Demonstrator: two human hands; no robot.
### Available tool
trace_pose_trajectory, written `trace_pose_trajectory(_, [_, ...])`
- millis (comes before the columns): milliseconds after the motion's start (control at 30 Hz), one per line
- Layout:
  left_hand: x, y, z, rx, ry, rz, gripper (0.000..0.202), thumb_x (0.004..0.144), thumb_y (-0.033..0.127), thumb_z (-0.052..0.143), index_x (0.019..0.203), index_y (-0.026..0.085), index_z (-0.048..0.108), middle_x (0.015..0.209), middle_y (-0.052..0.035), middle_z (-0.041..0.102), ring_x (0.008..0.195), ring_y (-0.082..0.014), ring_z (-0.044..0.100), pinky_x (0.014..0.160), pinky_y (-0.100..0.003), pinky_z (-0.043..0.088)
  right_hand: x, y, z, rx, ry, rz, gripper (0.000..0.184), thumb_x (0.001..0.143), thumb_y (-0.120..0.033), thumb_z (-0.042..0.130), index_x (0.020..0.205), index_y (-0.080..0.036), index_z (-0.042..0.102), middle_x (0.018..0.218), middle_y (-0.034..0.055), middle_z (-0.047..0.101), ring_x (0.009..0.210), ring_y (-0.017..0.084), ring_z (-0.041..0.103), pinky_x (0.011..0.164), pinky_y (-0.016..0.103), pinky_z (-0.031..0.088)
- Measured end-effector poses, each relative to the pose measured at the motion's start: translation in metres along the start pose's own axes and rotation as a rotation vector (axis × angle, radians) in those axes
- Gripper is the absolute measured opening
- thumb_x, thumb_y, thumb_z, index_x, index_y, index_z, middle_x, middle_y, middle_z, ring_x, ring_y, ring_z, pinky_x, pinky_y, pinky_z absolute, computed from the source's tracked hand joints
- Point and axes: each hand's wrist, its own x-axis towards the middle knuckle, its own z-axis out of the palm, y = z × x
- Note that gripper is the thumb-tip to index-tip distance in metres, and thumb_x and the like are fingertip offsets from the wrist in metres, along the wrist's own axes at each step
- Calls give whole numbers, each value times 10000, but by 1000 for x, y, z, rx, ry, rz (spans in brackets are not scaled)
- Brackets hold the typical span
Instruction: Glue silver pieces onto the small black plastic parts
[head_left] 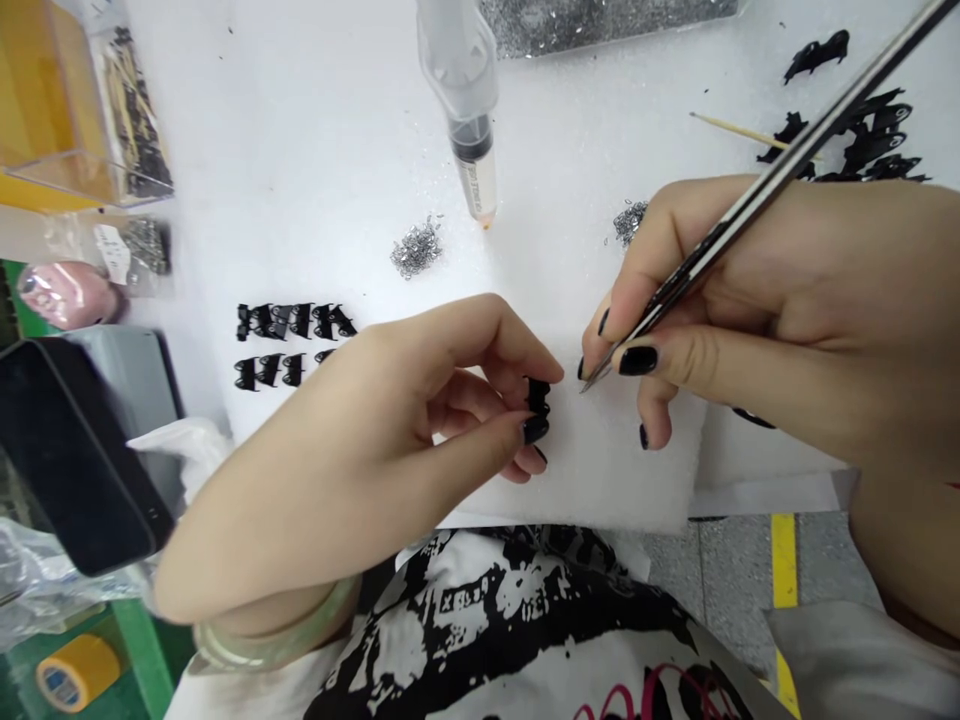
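Note:
My left hand point(420, 420) is closed in a pinch on a small black plastic part point(537, 395), held just above the white foam pad point(315, 150). My right hand point(757, 300) grips long metal tweezers point(750, 200) like a pen. The tweezer tips sit a short way right of the black part, and I cannot tell whether anything is between them. A glue syringe point(469, 110) hangs tip-down above the pad, behind both hands.
Two rows of black parts point(289, 340) lie on the pad at left, more black parts point(862, 130) and a wooden stick point(739, 130) at upper right. Two small heaps of tiny metal pieces point(416, 248) sit mid-pad. A dark case point(67, 450), a yellow box point(52, 100) and yellow tape point(79, 672) stand left.

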Motion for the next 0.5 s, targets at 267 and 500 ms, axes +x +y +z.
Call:
trace_pose_trajectory(267, [2, 4, 1, -58, 9, -40, 139, 889, 76, 618, 913, 211, 640, 713, 76, 777, 672, -111, 785, 596, -102, 611, 5, -13, 14, 210, 163, 44, 146, 892, -164, 619, 929, -305, 625, 836, -89, 746, 557, 155, 728, 334, 201, 483])
trace_pose_trajectory(500, [5, 4, 2, -86, 45, -82, 154, 838, 58, 661, 828, 204, 612, 689, 83, 773, 651, -128, 787, 579, -110, 623, 6, -33, 29, 99, 285, 180, 72, 955, -229, 644, 922, -292, 651, 936, -22, 676, 821, 214, 758, 501, 272, 548])
